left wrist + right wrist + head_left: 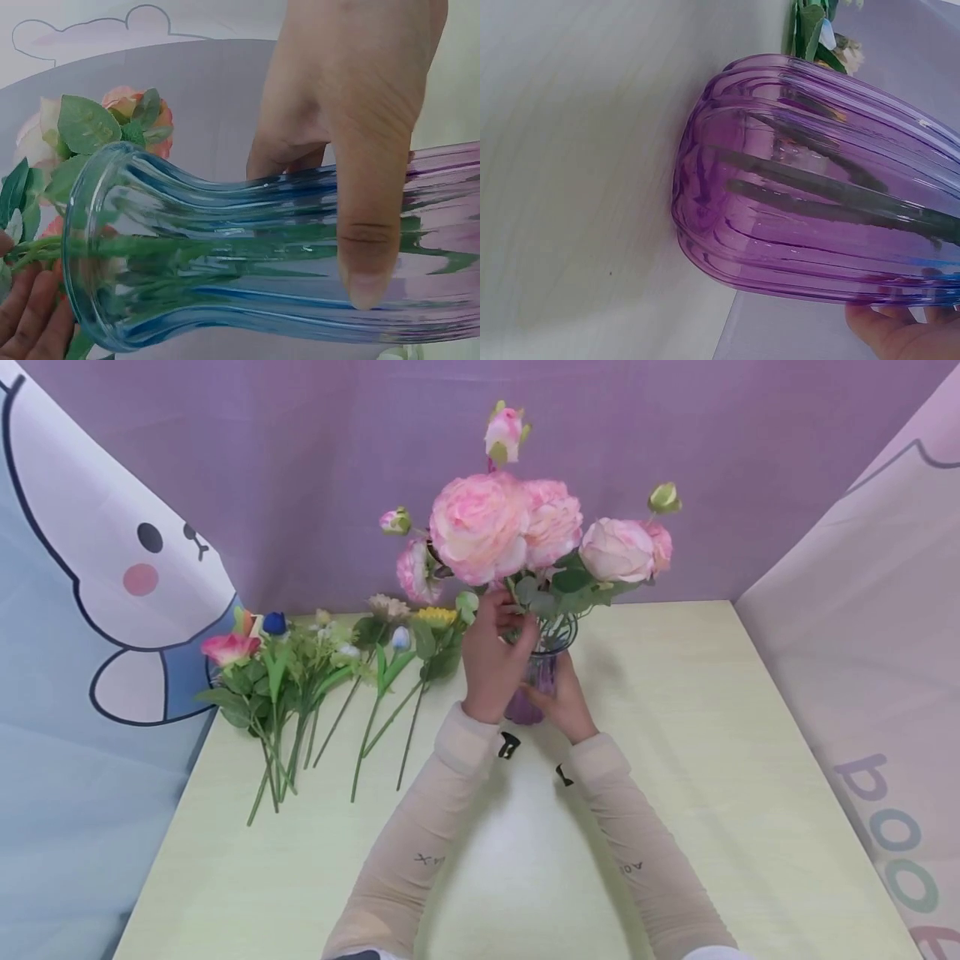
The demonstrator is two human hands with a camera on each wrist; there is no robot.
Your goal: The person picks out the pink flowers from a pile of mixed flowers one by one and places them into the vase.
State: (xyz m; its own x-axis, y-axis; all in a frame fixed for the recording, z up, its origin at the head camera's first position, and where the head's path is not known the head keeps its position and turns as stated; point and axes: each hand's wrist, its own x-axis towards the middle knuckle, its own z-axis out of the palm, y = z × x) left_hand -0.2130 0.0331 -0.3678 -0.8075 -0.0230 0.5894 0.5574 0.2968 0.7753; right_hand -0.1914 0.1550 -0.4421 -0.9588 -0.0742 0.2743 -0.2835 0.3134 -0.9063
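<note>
A ribbed glass vase (525, 707), purple below and blue near the rim, stands upright on the table. My right hand (568, 703) grips its side; the left wrist view shows that hand's thumb (367, 255) across the glass. Large pink peonies (480, 527) with buds and leaves rise from the vase, their green stems (165, 251) visible through its wall. Just above the rim, my left hand (491, 660) pinches stems between its fingers. Leaves and petals partly hide those fingertips. Stem ends (780, 187) show inside the purple base.
To the left on the table (712, 843) lie several loose flowers: a pink rose (231, 649), a blue bud (274, 623), a pale blue tulip (401, 638) and a yellow flower (437, 616). A purple cloth (315, 485) hangs behind. Printed cloths flank both sides.
</note>
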